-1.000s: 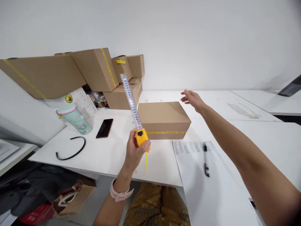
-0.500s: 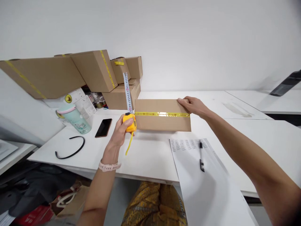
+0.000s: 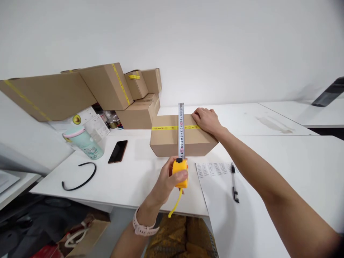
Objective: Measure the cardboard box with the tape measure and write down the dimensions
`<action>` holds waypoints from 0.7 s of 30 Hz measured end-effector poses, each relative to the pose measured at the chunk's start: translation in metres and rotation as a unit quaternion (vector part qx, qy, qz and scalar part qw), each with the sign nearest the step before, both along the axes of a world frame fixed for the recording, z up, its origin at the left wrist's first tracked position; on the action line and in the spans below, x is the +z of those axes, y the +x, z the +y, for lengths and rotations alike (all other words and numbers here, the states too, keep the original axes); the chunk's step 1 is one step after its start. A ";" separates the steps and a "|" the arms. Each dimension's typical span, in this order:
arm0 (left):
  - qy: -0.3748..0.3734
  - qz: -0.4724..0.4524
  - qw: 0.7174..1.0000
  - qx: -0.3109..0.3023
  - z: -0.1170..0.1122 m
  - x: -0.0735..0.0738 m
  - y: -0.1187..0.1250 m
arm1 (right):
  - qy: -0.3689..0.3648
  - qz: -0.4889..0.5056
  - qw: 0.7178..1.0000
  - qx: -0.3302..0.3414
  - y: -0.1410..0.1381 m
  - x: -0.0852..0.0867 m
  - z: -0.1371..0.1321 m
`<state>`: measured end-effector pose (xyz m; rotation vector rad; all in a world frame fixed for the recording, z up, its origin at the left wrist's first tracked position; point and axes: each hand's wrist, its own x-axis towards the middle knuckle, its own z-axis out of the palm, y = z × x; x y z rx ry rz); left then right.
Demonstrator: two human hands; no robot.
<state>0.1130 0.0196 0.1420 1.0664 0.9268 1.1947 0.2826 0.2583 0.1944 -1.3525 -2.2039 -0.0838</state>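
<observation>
My left hand (image 3: 164, 182) is wrapped round a yellow tape measure (image 3: 182, 165), its thumb across the case and a yellow strap hanging below. The extended tape blade (image 3: 181, 134) points away from me, passing over the middle of a closed cardboard box (image 3: 164, 137). Whether the blade touches the box top I cannot tell. Yellow tape runs along the box's top. At the far right edge of the box, my right hand (image 3: 208, 120) grips it with fingers bent over the edge.
A written sheet (image 3: 223, 211) with a pen (image 3: 234, 184) lies front right. To the left are a phone (image 3: 118, 151), a black band (image 3: 92, 175) and a mint tumbler (image 3: 87, 143). Stacked cardboard boxes (image 3: 107, 87) stand behind. A dark object (image 3: 329, 92) is at far right.
My left hand has brought the tape measure right and nearer, from the box's left end to across its middle. The box has tilted, now showing its top and near side.
</observation>
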 end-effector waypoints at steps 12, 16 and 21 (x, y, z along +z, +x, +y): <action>-0.038 -0.028 0.999 -0.010 -0.017 -0.020 0.013 | 0.059 -0.046 0.996 0.049 0.004 -0.001 -0.012; -0.038 -0.024 0.999 0.009 -0.021 -0.020 0.019 | 0.066 -0.081 0.991 0.081 0.006 0.000 -0.011; -0.041 -0.021 0.999 0.006 -0.024 -0.022 0.031 | 0.064 -0.088 0.989 0.099 0.008 -0.002 -0.009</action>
